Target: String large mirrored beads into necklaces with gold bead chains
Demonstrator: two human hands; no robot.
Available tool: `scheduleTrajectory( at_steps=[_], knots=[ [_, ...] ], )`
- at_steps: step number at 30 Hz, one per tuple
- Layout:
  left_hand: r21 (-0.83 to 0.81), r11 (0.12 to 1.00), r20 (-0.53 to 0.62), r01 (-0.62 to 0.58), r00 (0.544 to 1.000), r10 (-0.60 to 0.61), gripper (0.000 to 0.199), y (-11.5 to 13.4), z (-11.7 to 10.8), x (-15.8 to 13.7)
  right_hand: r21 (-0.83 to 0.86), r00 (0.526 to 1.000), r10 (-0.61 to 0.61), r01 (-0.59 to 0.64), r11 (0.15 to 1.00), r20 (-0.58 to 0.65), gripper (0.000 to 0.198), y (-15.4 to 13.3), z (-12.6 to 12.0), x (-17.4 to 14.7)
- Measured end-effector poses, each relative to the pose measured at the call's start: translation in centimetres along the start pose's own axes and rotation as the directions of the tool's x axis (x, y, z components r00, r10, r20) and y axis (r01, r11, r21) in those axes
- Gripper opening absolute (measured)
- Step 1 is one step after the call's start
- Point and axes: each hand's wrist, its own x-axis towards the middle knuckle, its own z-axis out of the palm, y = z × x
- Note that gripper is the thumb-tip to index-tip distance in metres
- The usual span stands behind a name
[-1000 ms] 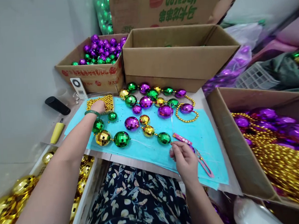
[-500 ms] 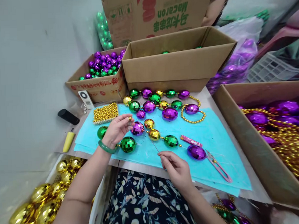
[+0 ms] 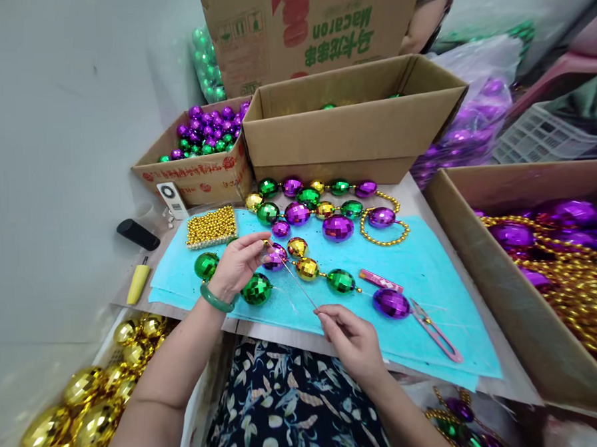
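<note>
My left hand [image 3: 239,261], with a green bangle at its wrist, pinches a small gold bead [image 3: 266,242] between thumb and fingertips. Lower and to the right, my right hand [image 3: 351,339] is closed on a long thin needle [image 3: 302,289] that slants up toward the bead. Around them on the blue cloth [image 3: 415,264] lie large faceted beads: a purple one [image 3: 274,257] beside my left fingertips, a green one [image 3: 256,289] below that hand, and a gold one [image 3: 307,269] behind the needle. Further right is another purple bead [image 3: 391,303].
A tray of small gold beads [image 3: 211,227] stands at the cloth's left. A strung necklace [image 3: 297,213] lies along the back. Pink thread snips [image 3: 437,331] are at the right. Cardboard boxes [image 3: 334,131] line the back, and another box [image 3: 506,286] stands right. Gold ornaments [image 3: 89,388] fill a bin lower left.
My left hand has shifted slightly right and down, bringing the gold bead to the needle's upper end. My right hand has stayed nearly in place.
</note>
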Motion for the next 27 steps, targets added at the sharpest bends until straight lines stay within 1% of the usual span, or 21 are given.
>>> scheduleTrajectory(
  at_steps=[6, 11, 14, 16, 18, 21, 23, 24, 25, 26, 27],
  knots=[
    [0.077, 0.996, -0.017, -0.039, 0.999, 0.041, 0.023, -0.3, -0.4, 0.3, 0.004, 1.000, 0.007, -0.007, 1.000, -0.007, 0.020, 0.2, -0.2, 0.0],
    [0.112, 0.993, -0.027, -0.047, 0.998, 0.050, 0.024, -0.6, -0.5, 0.6, 0.000, 1.000, 0.011, -0.011, 1.000, -0.001, 0.021, 0.5, -0.4, 0.0],
    [0.184, 0.980, -0.023, -0.075, 0.996, 0.081, 0.022, -0.8, -0.6, 0.7, 0.001, 1.000, 0.021, -0.021, 1.000, -0.002, 0.021, 0.7, -0.5, 0.0],
    [0.269, 0.955, -0.002, -0.123, 0.992, 0.129, 0.022, -0.9, -0.6, 0.7, 0.004, 0.999, 0.032, -0.032, 0.999, 0.001, 0.021, 0.8, -0.6, 0.0],
    [0.334, 0.927, 0.042, -0.173, 0.985, 0.168, 0.031, -0.9, -0.4, 0.6, 0.013, 0.999, 0.042, -0.042, 0.999, 0.004, 0.021, 1.0, -0.6, 0.1],
    [0.346, 0.920, 0.112, -0.182, 0.982, 0.152, 0.048, -0.6, 0.1, 0.7, 0.066, 0.998, 0.058, -0.057, 0.996, -0.024, 0.020, 1.2, -0.5, 0.1],
    [0.385, 0.905, 0.145, -0.179, 0.981, 0.133, 0.049, -0.6, 0.6, 1.2, 0.135, 0.994, 0.073, -0.061, 0.989, -0.083, 0.019, 1.3, -0.4, 0.2],
    [0.451, 0.868, 0.163, -0.206, 0.976, 0.147, 0.047, -0.7, 0.9, 1.8, 0.173, 0.990, 0.079, -0.058, 0.983, -0.118, 0.019, 1.4, -0.4, 0.2],
    [0.550, 0.793, 0.198, -0.261, 0.964, 0.180, 0.044, -1.0, 1.2, 2.5, 0.210, 0.985, 0.086, -0.054, 0.976, -0.149, 0.019, 1.5, -0.4, 0.2],
    [0.662, 0.669, 0.258, -0.338, 0.941, 0.220, 0.040, -1.3, 1.6, 3.3, 0.242, 0.980, 0.092, -0.048, 0.969, -0.176, 0.019, 1.5, -0.4, 0.2],
    [0.759, 0.494, 0.342, -0.424, 0.905, 0.252, 0.038, -1.8, 2.1, 4.2, 0.268, 0.975, 0.097, -0.041, 0.963, -0.198, 0.018, 1.6, -0.4, 0.2]
  ],
)
